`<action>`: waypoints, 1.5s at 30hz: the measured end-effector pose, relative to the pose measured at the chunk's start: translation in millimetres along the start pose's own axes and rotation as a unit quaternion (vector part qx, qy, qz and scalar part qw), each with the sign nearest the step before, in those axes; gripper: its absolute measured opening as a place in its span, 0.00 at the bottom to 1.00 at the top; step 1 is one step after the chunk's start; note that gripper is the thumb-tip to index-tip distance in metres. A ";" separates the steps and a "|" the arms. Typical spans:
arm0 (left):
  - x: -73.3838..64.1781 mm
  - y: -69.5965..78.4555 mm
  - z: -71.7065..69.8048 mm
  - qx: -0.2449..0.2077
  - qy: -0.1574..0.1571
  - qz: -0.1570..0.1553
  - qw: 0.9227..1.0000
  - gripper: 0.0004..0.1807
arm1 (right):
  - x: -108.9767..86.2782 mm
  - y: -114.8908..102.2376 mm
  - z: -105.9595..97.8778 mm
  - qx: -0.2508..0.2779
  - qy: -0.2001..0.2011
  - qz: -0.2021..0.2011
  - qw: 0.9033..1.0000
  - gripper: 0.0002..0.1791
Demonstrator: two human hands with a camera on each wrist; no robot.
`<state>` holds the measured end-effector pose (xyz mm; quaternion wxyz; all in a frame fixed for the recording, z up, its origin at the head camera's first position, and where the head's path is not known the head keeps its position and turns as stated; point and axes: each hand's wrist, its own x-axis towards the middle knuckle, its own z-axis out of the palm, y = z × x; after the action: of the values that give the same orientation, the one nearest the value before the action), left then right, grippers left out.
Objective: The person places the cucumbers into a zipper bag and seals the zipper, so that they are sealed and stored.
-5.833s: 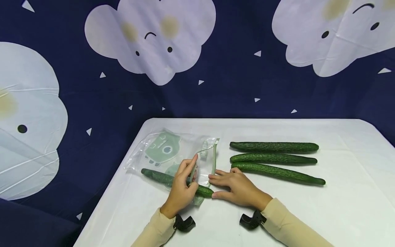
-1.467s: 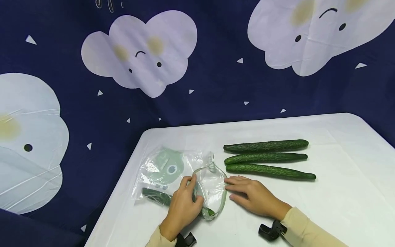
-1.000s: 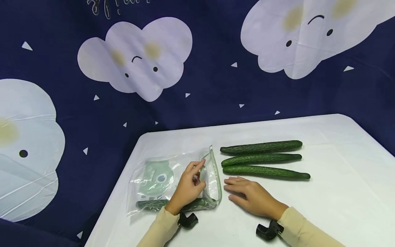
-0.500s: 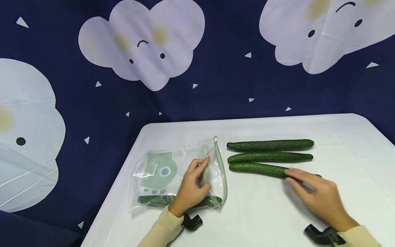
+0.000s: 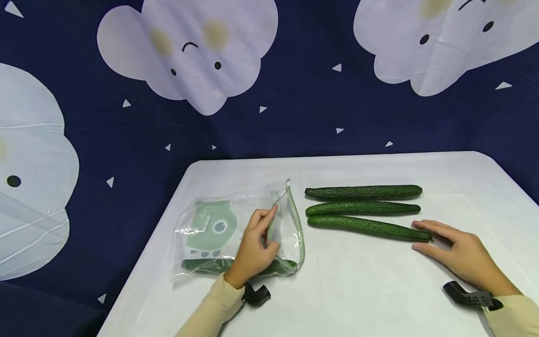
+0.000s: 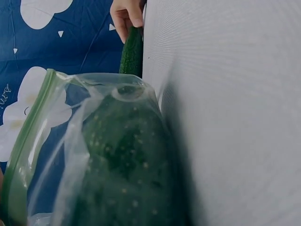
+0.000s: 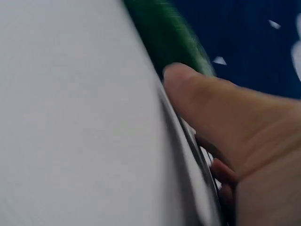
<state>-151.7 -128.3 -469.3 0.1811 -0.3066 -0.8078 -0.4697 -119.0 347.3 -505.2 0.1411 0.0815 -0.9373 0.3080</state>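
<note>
A clear zip bag (image 5: 261, 201) with a green rim and a printed cartoon lies on the left of the table. One cucumber (image 5: 206, 265) lies inside it along the near edge; in the left wrist view this bagged cucumber (image 6: 127, 160) fills the middle. My left hand (image 5: 252, 250) holds the bag's upper layer at its mouth, which gapes to the right. Three cucumbers lie to the right of the bag. My right hand (image 5: 459, 252) has thumb and fingers on either side of the right end of the nearest cucumber (image 5: 366, 226); its thumb (image 7: 188, 84) lies against the skin.
The middle cucumber (image 5: 362, 208) and the far cucumber (image 5: 362, 192) lie roughly parallel behind the nearest one. A white cloth covers the table (image 5: 362, 290). Behind it hangs a dark blue curtain (image 5: 303, 117) with clouds and triangles.
The first cucumber, earlier sticking out of the bag's mouth, now lies inside. My right hand has moved from beside the bag to the nearest cucumber's right end. My left hand stays at the bag.
</note>
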 end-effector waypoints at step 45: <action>6.2 33.4 -10.6 -0.062 0.023 -0.021 0.998 0.46 | -0.3 -7.2 0.9 0.493 -0.041 0.074 0.866 0.17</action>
<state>-134.0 -123.1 -438.8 0.1699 -0.2894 -0.7790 -0.5297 -117.2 341.0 -502.0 0.0203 0.0833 -0.6716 0.7359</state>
